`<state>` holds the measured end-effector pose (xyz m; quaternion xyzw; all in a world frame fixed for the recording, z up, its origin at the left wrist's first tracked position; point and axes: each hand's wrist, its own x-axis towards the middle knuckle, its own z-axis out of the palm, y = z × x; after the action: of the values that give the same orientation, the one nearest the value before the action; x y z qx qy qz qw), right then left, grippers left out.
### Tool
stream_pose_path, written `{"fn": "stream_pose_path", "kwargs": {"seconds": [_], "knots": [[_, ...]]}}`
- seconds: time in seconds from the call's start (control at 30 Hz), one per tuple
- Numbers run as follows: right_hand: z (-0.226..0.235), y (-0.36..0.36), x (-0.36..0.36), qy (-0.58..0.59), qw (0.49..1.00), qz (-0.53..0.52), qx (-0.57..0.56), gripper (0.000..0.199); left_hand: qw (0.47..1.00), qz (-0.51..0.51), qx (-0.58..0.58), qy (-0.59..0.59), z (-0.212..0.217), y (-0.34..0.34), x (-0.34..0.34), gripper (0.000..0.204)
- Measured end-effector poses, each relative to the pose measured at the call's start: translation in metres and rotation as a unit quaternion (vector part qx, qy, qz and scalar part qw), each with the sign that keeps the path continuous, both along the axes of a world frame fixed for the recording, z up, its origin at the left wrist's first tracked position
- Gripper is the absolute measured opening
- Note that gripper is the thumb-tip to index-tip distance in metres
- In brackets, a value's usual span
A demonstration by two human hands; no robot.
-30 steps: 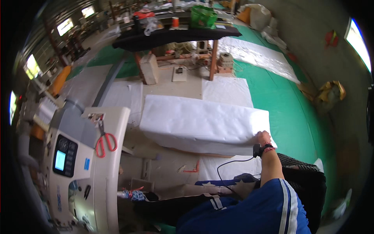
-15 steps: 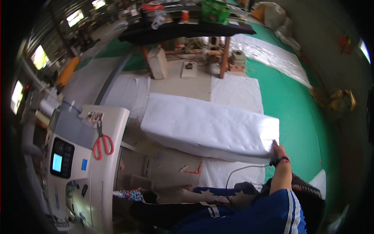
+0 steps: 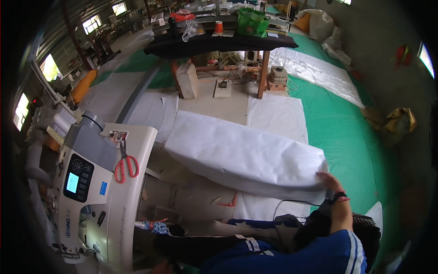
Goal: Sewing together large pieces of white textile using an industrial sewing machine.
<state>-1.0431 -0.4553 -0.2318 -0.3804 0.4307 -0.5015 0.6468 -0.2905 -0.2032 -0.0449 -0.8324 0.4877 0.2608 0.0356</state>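
My right hand (image 3: 332, 182), with a dark band and a red one at the wrist, reaches out to the right. Its outstretched fingers rest on the near right corner of a long white sheet-covered block (image 3: 246, 148). The covering is wrinkled and drapes over the block's near side and right end. At the bottom edge, a dim, blurred skin-toned shape, seemingly my left hand (image 3: 163, 267), shows beside dark cloth; its fingers cannot be made out. A pale sewing machine (image 3: 114, 201) with a lit screen stands on the left, and red-handled scissors (image 3: 127, 168) lie on top of it.
Beyond the block is a black-covered table (image 3: 219, 47) bearing a green bag (image 3: 252, 23) and an orange cup (image 3: 219, 27). Green sheeting (image 3: 340, 132) covers the floor at right, by a grey wall. A dark cable (image 3: 292, 201) loops near my right arm.
My right hand has shifted slightly right and down, still at the block's right end, where the white covering now hangs differently. The dim shape at the bottom edge has appeared. My view has tilted slightly.
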Motion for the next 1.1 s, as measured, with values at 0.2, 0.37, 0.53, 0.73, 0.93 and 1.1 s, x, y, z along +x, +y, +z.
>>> {"fn": "stream_pose_path", "kwargs": {"seconds": [0.2, 0.37, 0.53, 0.73, 0.93, 1.1], "knots": [[0.022, 0.019, 0.052, -0.038, 0.983, -0.128, 0.124, 0.043, 0.999, 0.024, 0.003, 0.039, -0.02, 0.038, 0.019, 0.036], [0.064, 0.013, 0.112, -0.008, 0.96, -0.144, 0.241, 0.039, 0.99, 0.116, -0.012, 0.084, -0.036, 0.05, 0.023, 0.035], [0.035, 0.032, 0.166, -0.012, 0.927, -0.13, 0.352, 0.045, 0.989, 0.003, -0.104, 0.107, -0.048, 0.038, 0.0, 0.035], [0.03, 0.043, 0.216, -0.019, 0.938, -0.09, 0.335, 0.041, 0.987, 0.023, -0.109, 0.115, -0.047, 0.025, -0.001, 0.035], [0.024, 0.059, 0.263, 0.211, 0.915, -0.207, 0.275, 0.047, 0.994, -0.031, -0.091, 0.045, -0.053, 0.017, -0.004, 0.035], [0.055, 0.082, 0.251, -0.106, 0.888, -0.003, 0.448, 0.049, 0.992, -0.003, -0.087, 0.087, -0.069, 0.029, 0.005, 0.034]]}}
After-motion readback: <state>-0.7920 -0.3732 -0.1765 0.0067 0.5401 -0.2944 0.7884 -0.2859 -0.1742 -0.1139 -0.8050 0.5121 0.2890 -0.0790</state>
